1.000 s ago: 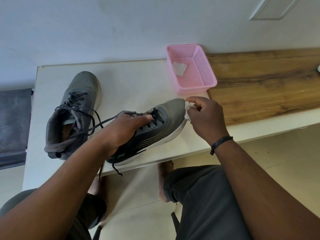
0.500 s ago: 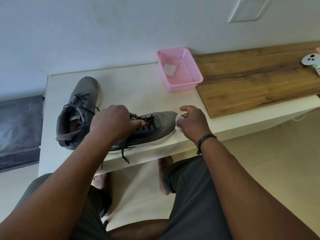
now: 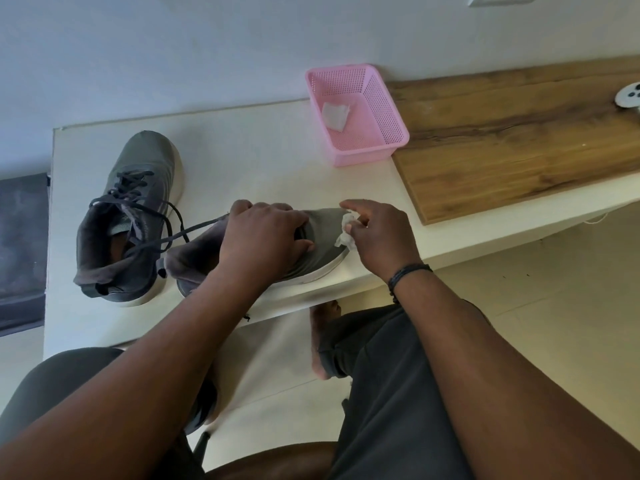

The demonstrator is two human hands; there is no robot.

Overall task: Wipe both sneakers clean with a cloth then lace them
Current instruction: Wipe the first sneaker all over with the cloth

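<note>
So the near sneaker [image 3: 322,251] sits at the front edge of the table [image 3: 263,140], long axis running heel-left to toe-right, toe angled a bit away from the person. Left hand [image 3: 266,233] is clamped over its laces, fingers curled down the far side, holding it steady. Right hand [image 3: 377,233] is right at the toe, pinching a scrunched white cloth [image 3: 346,232] against it, so that's the hand placed to wipe, and the stroke probably runs back along the shoe. Other sneaker [image 3: 131,216] stands just left of this one, laces loose. Pink basket [image 3: 381,102] is behind the toe, with what looks like another wipe in it, hard to tell.
</note>
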